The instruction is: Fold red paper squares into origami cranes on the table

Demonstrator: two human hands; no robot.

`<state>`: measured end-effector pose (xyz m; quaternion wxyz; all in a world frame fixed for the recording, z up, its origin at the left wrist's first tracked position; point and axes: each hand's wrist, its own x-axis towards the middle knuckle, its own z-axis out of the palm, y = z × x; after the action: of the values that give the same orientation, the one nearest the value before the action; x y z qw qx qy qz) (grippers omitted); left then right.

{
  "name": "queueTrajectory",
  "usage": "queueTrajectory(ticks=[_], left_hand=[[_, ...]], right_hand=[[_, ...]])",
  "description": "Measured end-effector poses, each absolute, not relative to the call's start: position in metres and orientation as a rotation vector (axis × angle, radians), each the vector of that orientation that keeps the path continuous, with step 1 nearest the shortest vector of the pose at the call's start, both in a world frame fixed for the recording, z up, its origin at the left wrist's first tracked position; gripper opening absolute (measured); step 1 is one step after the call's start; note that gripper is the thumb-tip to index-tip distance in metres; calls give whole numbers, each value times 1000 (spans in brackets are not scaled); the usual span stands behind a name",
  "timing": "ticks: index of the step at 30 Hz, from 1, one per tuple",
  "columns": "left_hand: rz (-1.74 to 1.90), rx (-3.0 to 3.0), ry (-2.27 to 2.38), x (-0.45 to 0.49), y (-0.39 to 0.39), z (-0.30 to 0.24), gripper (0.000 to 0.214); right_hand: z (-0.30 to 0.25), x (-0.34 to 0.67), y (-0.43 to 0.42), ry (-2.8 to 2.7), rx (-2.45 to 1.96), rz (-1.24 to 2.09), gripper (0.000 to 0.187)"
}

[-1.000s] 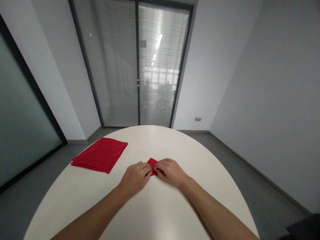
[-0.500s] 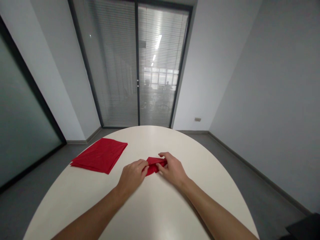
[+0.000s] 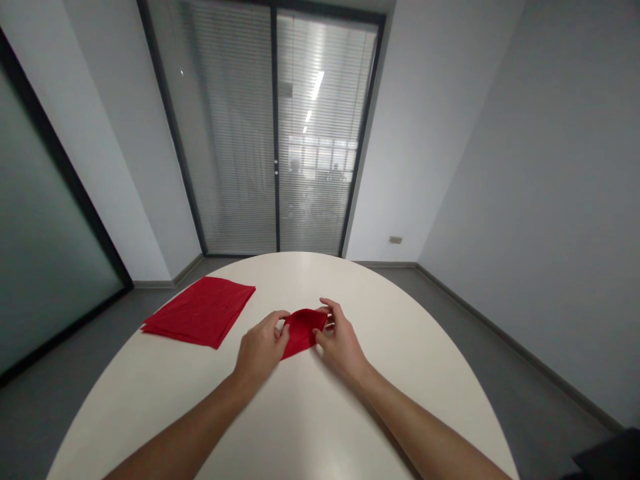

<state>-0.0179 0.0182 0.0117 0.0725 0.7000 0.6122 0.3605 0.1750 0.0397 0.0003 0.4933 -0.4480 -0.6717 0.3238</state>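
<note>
Between my two hands is a small folded red napkin (image 3: 301, 331), its upper edge bowed upward a little. My left hand (image 3: 261, 347) pinches its left side between thumb and fingers. The right edge is gripped by my right hand (image 3: 343, 341), thumb on the near face and fingers behind. Part of the napkin is hidden by both hands. To the left lies a larger stack of flat red napkins (image 3: 203, 312), which neither hand touches.
Everything rests on a round white table (image 3: 310, 420). Beyond its far edge stand a glass door with blinds (image 3: 320, 200) and a pale wall (image 3: 425, 133). A dark object (image 3: 610, 457) shows at the lower right.
The napkin's near face has been raised and spread, so it looks broader and flatter than before. My left hand has moved slightly left, and my right fingers have shifted along the edge.
</note>
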Motion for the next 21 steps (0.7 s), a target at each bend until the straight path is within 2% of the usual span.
queueTrajectory(ticks=[7,14,21], left_hand=[[1147,1828,1785,-23,27,8,25],[976,1944,1971,-30,26,9,16],[956,2062,2009,-33,33,1,14]], right_hand=[[6,177,36,-1750,-1098,651,60],[8,181,37,-1926,-1108,545,56],[10,184,33,-2120,-1120,460,56]])
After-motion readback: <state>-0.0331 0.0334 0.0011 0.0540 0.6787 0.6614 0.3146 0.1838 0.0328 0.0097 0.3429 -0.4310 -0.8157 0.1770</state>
